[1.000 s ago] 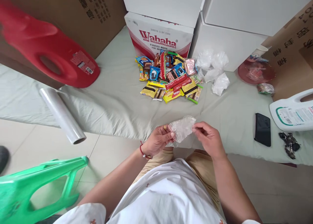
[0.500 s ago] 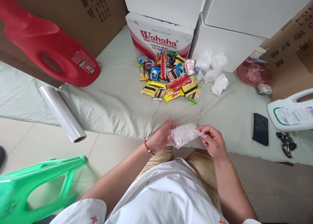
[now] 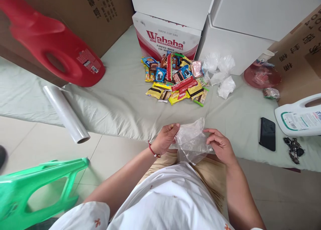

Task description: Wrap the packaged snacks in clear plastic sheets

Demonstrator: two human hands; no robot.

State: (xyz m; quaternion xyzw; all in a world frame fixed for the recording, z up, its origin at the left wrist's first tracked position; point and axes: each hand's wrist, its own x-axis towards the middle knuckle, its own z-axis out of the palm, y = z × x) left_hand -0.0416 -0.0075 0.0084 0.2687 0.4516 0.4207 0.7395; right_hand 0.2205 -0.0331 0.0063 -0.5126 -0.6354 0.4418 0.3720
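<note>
A clear, crinkled plastic bag (image 3: pixel 192 139) hangs spread out between my hands, over the front edge of the cloth-covered surface and my lap. My left hand (image 3: pixel 166 138) is closed on the bag's left side, thumb on top. My right hand (image 3: pixel 219 144) is at the bag's right side with its fingers apart and partly bent; whether the fingertips touch the plastic is hard to see. Beyond them lies a pile of wrapped snacks (image 3: pixel 179 92) in red, yellow, blue and green. Several crumpled clear plastic bags (image 3: pixel 226 87) lie to the right of the pile.
A Wahaha carton (image 3: pixel 167 39) stands behind the snacks. At left are a red jug (image 3: pixel 72 64), a roll of clear film (image 3: pixel 66 114) overhanging the edge, and a green stool (image 3: pixel 45 169). At right are a phone (image 3: pixel 267 134), keys (image 3: pixel 294 149) and a white jug (image 3: pixel 299 116).
The bag was bunched between both hands; now it is unfolded and wider. My left hand has closed its thumb on it. My right hand has loosened its pinch, fingers spreading.
</note>
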